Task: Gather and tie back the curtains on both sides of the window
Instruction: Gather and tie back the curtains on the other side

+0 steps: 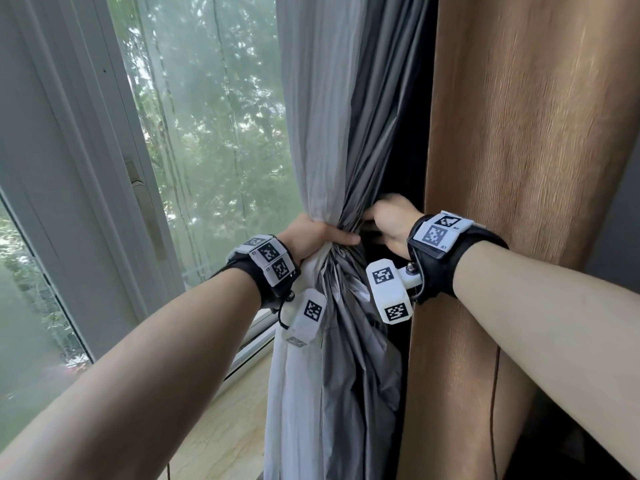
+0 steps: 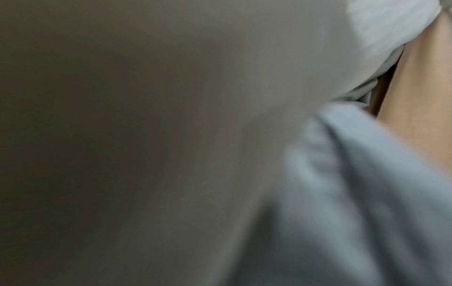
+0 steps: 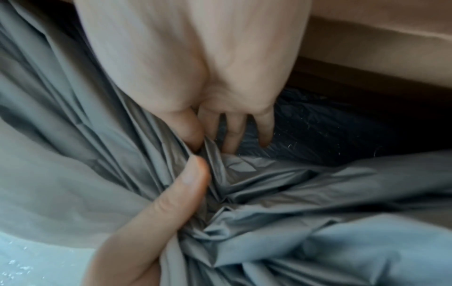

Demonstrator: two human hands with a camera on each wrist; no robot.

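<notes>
A white curtain [image 1: 311, 133] and a grey curtain [image 1: 374, 150] hang bunched together to the right of the window. My left hand [image 1: 323, 237] grips the bunch at its narrow waist, thumb lying across the front. In the left wrist view, blurred white and grey cloth [image 2: 342, 193] fills the picture beside a strip of my left hand [image 2: 420, 116]. My right hand [image 1: 379, 221] reaches in from the right. Its fingers [image 3: 232, 135] go behind the grey folds [image 3: 281, 203] and its thumb [image 3: 189, 131] sits in front, pinching a fold. My left thumb [image 3: 181, 189] presses the cloth just below.
A brown curtain [image 1: 519, 168] hangs close on the right, with a dark gap between it and the grey one. The window pane [image 1: 214, 133] and its pale frame [image 1: 86, 150] fill the left. A stone sill [image 1: 225, 427] runs below. A thin dark cord [image 1: 493, 410] hangs down the brown curtain.
</notes>
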